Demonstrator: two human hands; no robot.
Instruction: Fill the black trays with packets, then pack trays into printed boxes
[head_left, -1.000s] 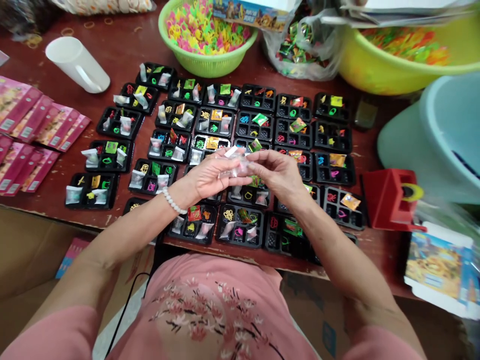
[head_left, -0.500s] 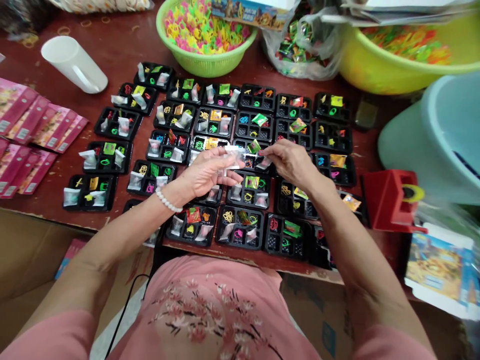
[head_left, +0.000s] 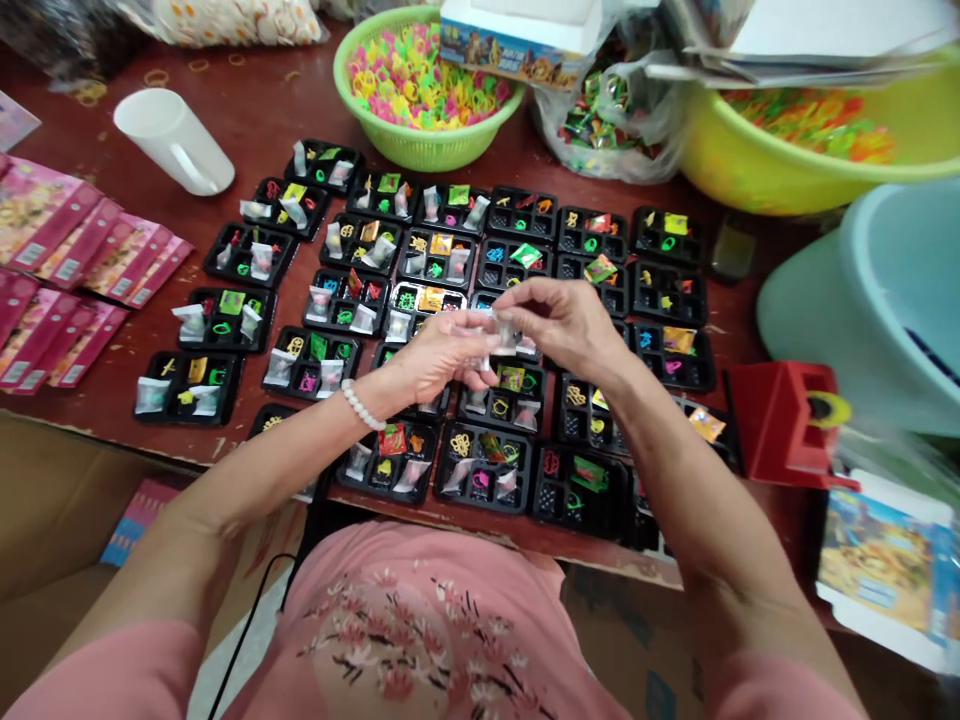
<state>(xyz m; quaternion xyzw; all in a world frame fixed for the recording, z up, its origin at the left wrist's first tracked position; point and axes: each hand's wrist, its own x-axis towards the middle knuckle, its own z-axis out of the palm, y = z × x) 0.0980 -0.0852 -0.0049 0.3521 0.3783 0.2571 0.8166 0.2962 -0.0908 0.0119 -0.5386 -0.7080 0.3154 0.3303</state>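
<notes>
The left hand (head_left: 441, 354) grips clear-wrapped packets (head_left: 480, 346) while the right hand (head_left: 564, 326) pinches one, best separated singly, by its end.

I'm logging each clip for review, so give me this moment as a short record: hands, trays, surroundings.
Left hand: holding small clear packets
Right hand: fingertips pinching one clear packet, beside the left hand
Trays: black compartment trays below and around the hands, holding small colourful pieces
Far side: green basket, yellow basin
Left side: white mug, pink boxes
Right side: red tape dispenser, pale blue-green bucket
</notes>
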